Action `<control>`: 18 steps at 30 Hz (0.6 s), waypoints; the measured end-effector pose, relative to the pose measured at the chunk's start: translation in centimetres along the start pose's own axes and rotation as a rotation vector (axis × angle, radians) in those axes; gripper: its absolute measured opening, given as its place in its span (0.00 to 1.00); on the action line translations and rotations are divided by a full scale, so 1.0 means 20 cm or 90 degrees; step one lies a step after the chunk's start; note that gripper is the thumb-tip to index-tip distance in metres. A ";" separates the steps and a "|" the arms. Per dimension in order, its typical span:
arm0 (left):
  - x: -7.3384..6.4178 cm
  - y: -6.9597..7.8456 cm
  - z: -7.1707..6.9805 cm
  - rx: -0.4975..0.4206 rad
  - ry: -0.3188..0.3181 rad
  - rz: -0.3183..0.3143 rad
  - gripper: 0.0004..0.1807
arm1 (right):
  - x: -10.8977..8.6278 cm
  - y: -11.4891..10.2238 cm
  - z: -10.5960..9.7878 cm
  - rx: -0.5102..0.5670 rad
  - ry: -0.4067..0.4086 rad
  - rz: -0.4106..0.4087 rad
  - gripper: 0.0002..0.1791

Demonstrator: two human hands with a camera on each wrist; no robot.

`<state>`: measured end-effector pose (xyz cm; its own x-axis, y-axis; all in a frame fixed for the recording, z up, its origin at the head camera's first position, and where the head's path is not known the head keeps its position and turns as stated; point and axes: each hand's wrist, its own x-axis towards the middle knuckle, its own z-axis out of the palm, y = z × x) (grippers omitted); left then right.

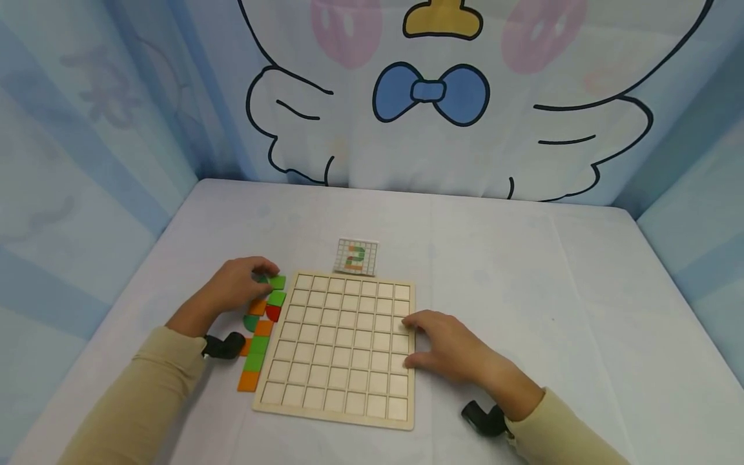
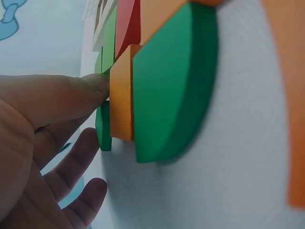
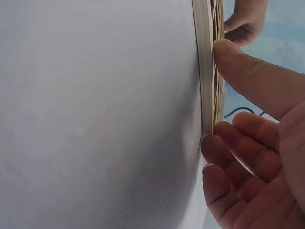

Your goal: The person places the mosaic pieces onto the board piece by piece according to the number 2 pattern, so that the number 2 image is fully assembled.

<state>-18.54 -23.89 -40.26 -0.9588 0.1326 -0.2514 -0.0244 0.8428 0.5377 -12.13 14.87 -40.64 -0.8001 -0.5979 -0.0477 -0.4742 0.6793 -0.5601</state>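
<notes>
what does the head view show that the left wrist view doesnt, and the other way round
Only the head view shows the right hand at the edge of the wooden board, with nearly the whole grid visible. Only the left wrist view shows the thick curved side of a rounded green piece. Both show the left hand at the coloured pieces, the red piece among them, and at least part of the board.

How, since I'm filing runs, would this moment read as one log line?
left grip: at far end of tiles | right grip: at right edge of board | tiles: left of board | card: beyond board
</notes>
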 end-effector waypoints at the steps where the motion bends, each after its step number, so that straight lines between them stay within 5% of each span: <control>1: 0.00 0.00 0.00 0.002 0.000 0.002 0.19 | 0.00 0.00 0.00 0.005 -0.001 0.005 0.33; 18: 0.02 0.00 0.00 0.028 0.008 0.014 0.20 | 0.00 -0.01 0.00 0.038 0.002 0.037 0.29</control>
<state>-18.90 -23.74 -40.35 -0.9623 0.1454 -0.2297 0.0092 0.8619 0.5069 -12.08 14.68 -40.55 -0.8268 -0.5569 -0.0797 -0.4040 0.6864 -0.6048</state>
